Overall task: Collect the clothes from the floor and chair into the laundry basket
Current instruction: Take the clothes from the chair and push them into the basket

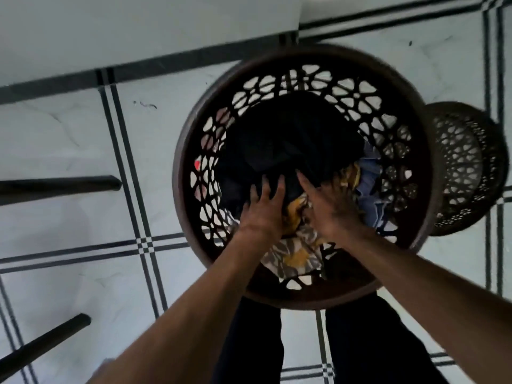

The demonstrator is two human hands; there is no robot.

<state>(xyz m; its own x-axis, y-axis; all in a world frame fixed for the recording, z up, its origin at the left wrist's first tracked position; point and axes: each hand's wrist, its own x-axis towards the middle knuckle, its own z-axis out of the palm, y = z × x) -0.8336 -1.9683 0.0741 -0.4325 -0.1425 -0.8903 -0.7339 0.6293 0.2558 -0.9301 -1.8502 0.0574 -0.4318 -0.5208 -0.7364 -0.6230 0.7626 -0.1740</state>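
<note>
The basket point(432, 173), round, dark brown, with openwork walls, stands on the tiled floor point(69, 139) and holds a heap of clothes. A black garment point(291, 139) lies on top, filling the middle; a yellow-patterned cloth point(297, 253) bunches at the near wall, and a blue piece point(370, 184) sits at the right. Both hands reach inside. The left hand point(264, 210) lies flat, fingers straight and spread, tips on the black garment. The right hand point(332, 209) also presses down with fingers splayed, its tips at the black garment's near edge, the blue piece just beyond its outer fingers and the yellow cloth under both wrists. A smaller basket point(468, 167) stands just right of the big one.
</note>
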